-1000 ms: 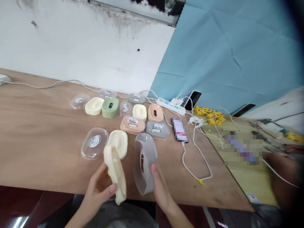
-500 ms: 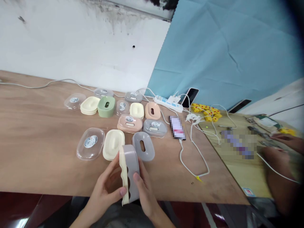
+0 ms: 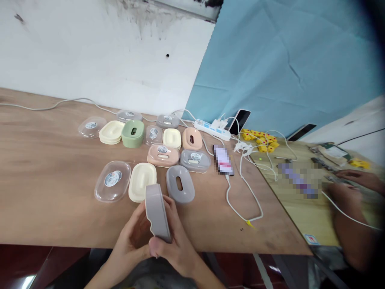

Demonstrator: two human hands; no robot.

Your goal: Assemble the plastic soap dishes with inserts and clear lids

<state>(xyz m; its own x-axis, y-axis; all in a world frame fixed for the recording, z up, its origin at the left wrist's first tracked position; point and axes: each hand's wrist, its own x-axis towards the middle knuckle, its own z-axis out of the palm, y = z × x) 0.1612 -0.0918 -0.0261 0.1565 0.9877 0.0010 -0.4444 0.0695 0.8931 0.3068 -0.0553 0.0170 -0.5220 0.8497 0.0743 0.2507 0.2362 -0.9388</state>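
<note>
1. Left hand (image 3: 132,241) and right hand (image 3: 174,245): both are gripping one grey soap-box shell (image 3: 157,212) on edge, just above the near edge of the wooden table (image 3: 45,192). The fingers are curling around its sides and the right thumb is pressing its lower corner. Whether a second piece is sitting inside it cannot be told.
2. Risk, held item: the shell is hanging over the table's near edge; should the grip be loosening, it is likely falling to the floor rather than the tabletop.
3. Grey slotted tray (image 3: 179,188), cream tray (image 3: 142,186) and clear lid (image 3: 112,185): lying just beyond the hands, near one another. A tipping shell or a forward knuckle is liable to be knocking them out of line.
4. Phone (image 3: 223,159) and white cable (image 3: 240,200): lying to the right, toward the table's right edge. A sweeping right wrist risks snagging the cable and dragging the phone.
5. Far rows of coloured soap boxes (image 3: 162,154): resting toward the table's far edge, well apart from the hands.
6. Another person's hand (image 3: 355,176): working at the far right, apart.
</note>
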